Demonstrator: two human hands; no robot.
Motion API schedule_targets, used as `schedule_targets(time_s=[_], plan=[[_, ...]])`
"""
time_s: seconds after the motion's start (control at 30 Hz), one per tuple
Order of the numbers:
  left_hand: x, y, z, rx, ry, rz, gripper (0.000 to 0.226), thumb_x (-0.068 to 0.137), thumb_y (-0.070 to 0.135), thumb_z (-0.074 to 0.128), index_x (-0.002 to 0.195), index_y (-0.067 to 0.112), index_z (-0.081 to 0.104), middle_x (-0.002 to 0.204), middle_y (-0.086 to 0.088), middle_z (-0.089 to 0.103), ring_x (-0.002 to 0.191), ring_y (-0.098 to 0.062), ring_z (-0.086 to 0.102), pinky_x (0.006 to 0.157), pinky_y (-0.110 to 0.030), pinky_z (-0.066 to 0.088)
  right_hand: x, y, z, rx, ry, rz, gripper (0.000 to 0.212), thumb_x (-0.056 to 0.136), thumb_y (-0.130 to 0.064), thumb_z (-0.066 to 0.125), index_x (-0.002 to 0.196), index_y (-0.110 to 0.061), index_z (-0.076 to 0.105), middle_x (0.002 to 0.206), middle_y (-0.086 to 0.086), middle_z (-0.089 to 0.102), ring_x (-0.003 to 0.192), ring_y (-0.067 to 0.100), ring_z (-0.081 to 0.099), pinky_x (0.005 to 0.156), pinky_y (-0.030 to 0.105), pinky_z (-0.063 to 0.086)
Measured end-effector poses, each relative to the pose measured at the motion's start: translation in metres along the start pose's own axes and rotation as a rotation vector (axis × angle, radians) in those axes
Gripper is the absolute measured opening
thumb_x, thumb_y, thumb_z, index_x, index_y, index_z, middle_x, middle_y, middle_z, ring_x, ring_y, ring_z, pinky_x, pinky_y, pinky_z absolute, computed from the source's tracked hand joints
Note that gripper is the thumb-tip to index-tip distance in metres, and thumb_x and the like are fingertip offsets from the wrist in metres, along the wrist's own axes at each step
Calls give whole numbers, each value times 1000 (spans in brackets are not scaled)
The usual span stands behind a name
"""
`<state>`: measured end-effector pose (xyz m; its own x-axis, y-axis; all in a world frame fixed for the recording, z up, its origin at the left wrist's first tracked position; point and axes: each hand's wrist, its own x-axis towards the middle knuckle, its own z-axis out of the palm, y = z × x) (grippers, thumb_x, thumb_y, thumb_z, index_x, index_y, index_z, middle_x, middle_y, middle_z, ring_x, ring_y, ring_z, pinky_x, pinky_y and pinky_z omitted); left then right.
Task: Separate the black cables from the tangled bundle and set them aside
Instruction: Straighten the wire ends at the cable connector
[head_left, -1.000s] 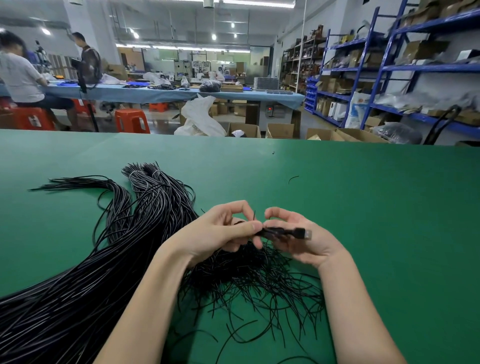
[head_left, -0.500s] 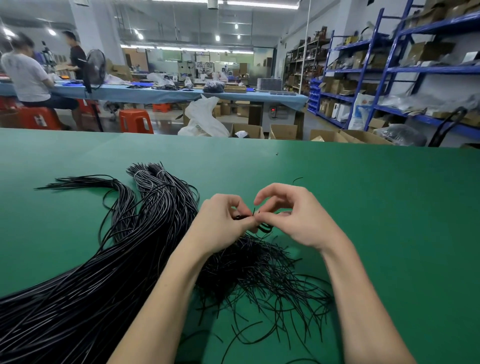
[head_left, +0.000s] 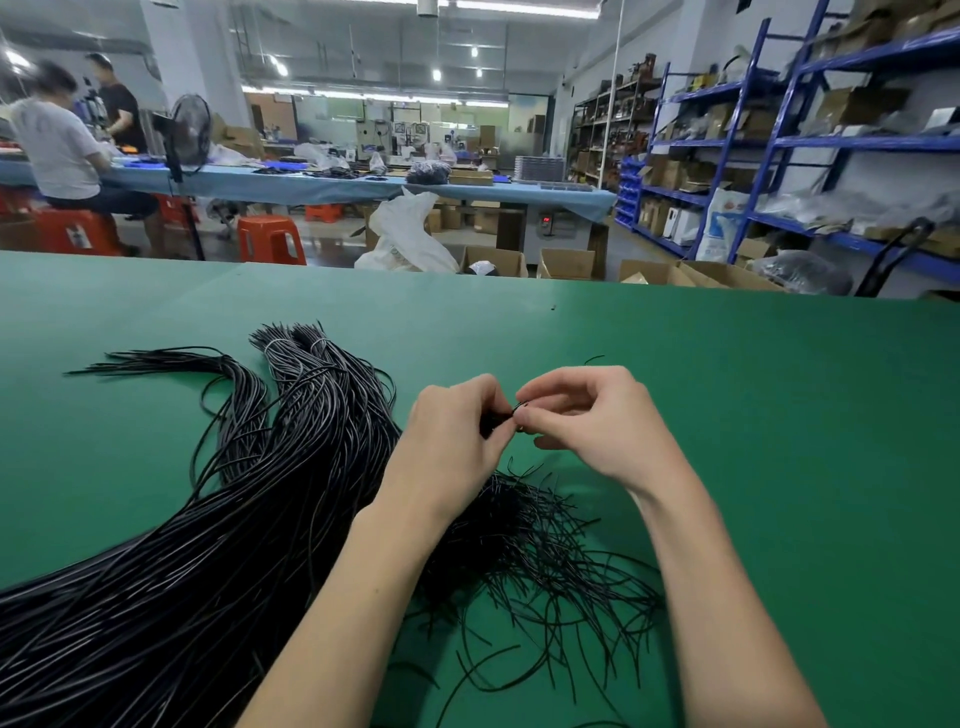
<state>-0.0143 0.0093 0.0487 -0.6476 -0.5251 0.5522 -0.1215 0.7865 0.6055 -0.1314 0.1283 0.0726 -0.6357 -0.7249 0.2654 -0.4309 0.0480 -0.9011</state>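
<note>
Thick bundle of long black cables (head_left: 218, 545) lies on green counter (head_left: 779, 441), long axis from near-left corner toward far centre, tips fanning away. Left hand (head_left: 452, 441) and right hand (head_left: 587, 421) meet above bundle's tangled loose ends (head_left: 545, 545), each grip narrow, pinching small black cable piece (head_left: 511, 415) (mostly hidden by fingertips).
</note>
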Motion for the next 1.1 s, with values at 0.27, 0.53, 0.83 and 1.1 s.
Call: schedule_targets(time_s=[0.27,0.53,0.83,1.1], plan=[[-2,1,2,27,86,102,17,88,23,77,79,16,64,66,2,68,61,-22,61,63,-39,52,2,0,4,-86,88,-19,10,83,-17,84,75,-24,80,68,-5,76,68,12,76,65,29,64],[4,3,-6,-249,-99,-154,8,87,20,77,82,17,72,78,4,77,69,-3,72,71,-17,55,3,10,11,-222,129,-146,11,89,-16,76,79,-21,76,74,-10,74,72,6,71,76,27,59],[6,-2,-24,-1220,-206,-815,28,72,11,77,97,0,72,89,-15,77,74,-17,75,62,-18,58,-1,9,17,-156,47,-385,9,92,-5,72,89,-13,72,89,-8,72,89,5,68,82,11,53],[4,-2,-15,-1545,-325,-1037,31,69,2,76,97,-6,67,82,-17,67,65,-20,71,58,-24,61,0,10,10,-163,6,-392,10,91,-8,75,88,-18,74,85,-12,73,88,8,70,80,18,56]])
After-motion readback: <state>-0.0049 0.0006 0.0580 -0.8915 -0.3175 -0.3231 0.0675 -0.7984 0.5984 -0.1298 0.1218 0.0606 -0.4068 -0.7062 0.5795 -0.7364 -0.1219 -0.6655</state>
